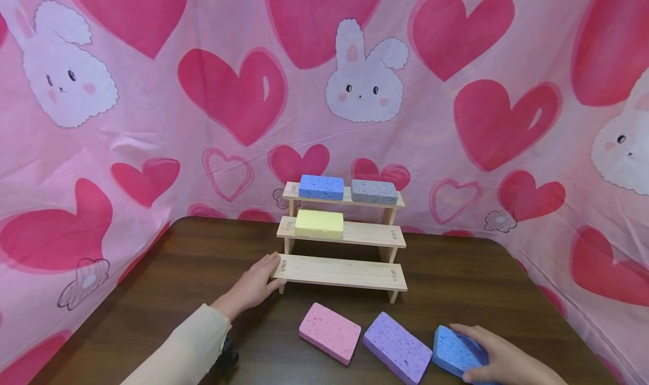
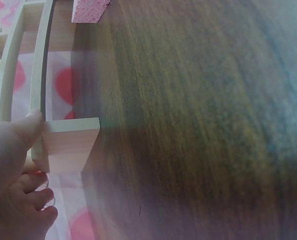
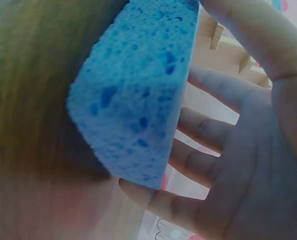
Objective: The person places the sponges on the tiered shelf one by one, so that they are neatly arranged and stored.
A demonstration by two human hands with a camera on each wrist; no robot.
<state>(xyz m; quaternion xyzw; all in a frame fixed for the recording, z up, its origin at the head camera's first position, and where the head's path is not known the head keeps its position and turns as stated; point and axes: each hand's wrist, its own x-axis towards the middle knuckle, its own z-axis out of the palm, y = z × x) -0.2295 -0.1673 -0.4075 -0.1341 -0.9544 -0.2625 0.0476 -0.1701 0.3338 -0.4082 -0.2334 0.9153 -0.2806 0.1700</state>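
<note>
Left hand (image 1: 255, 285) pinches the rack (image 1: 342, 270) at its left end; right hand (image 1: 499, 358), fingers spread, grips the blue sponge (image 1: 453, 348) front-right of the rack.

Dark wood-grain table (image 1: 192, 283) — pale three-tier stand (image 1: 342, 271), pink sponge (image 1: 330, 333), purple sponge (image 1: 398, 348), nearer blue sponge (image 1: 453, 348)

Seeing rough, pitted sponge on near blue rectangular block (image 1: 454, 350); smooth matt wood on pale three-tier stand (image 1: 339, 271); wood-grain on dark-brown tabletop (image 1: 198, 266); creased cloth on pink heart-print backdrop (image 1: 309, 106).
</note>
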